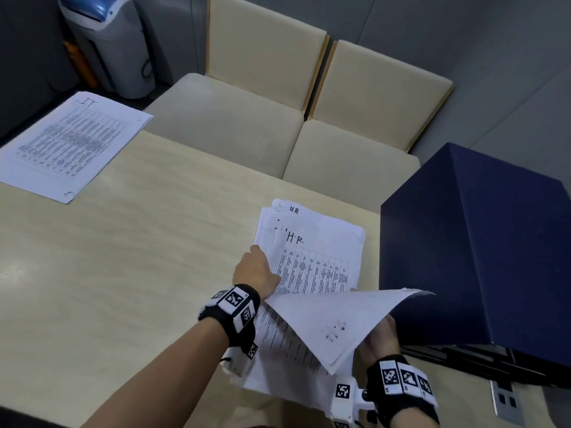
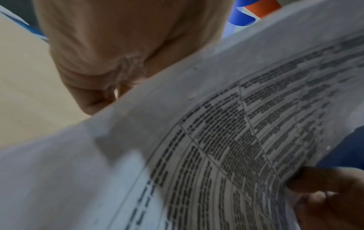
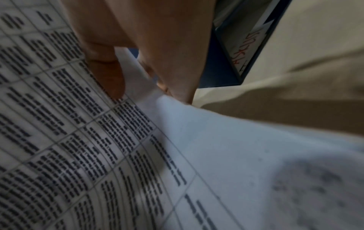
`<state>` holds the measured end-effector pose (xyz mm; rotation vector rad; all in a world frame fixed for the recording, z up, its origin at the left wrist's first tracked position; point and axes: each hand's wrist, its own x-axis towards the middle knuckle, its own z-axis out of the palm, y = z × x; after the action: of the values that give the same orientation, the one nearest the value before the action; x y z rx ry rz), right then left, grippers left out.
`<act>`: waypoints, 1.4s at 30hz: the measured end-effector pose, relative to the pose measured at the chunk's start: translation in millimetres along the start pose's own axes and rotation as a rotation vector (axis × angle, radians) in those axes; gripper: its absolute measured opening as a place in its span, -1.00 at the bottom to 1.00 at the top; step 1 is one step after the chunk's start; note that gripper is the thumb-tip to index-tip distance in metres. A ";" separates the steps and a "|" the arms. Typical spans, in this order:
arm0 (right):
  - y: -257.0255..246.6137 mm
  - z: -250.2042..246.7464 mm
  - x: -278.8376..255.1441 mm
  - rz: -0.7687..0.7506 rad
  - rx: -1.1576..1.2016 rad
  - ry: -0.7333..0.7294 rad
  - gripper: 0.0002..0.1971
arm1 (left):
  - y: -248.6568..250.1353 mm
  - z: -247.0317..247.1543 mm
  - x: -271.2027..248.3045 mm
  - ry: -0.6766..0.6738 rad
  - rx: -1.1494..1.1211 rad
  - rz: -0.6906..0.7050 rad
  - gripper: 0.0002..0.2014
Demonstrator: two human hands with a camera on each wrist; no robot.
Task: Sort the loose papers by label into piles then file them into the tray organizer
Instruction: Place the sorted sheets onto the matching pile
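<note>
A stack of printed papers [image 1: 312, 261] marked "HR" lies on the table's right half. My left hand [image 1: 258, 270] grips its left edge, the fingers hidden under the sheets; the left wrist view shows this hand [image 2: 110, 65] curled against the paper [image 2: 216, 124]. My right hand [image 1: 379, 336] pinches the top sheet [image 1: 336, 319], which is lifted and curled so its blank back faces up. In the right wrist view the thumb [image 3: 107, 76] and fingers [image 3: 177, 65] clamp that sheet [image 3: 98, 140]. The dark blue tray organizer [image 1: 482, 257] stands just right of the stack.
A pile of papers marked "IT" [image 1: 71, 143] lies at the table's far left corner. Two cream chairs [image 1: 265, 97] stand behind the wooden table [image 1: 139, 257]. A socket plate [image 1: 506, 400] sits near the front right. A labelled tray slot [image 3: 248, 43] shows beside my right hand.
</note>
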<state>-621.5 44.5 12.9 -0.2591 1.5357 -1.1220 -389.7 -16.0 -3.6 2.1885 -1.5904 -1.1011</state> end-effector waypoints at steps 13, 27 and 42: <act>-8.3 6.0 3.8 -0.150 -0.038 0.253 -0.79 | -12.8 -27.2 -12.0 -0.353 -0.893 0.087 -0.19; -80.0 62.5 -56.3 -0.684 -0.083 -0.073 -0.83 | 38.6 -68.5 -39.2 0.229 -0.877 0.567 -0.76; -7.5 102.7 -30.0 -0.531 -0.518 -0.239 -0.74 | -93.7 -118.9 -23.9 0.319 -0.792 0.195 -0.83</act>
<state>-526.9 10.0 49.9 -1.1655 1.5585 -1.0187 -244.6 13.0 36.1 1.5417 -0.9649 -1.0171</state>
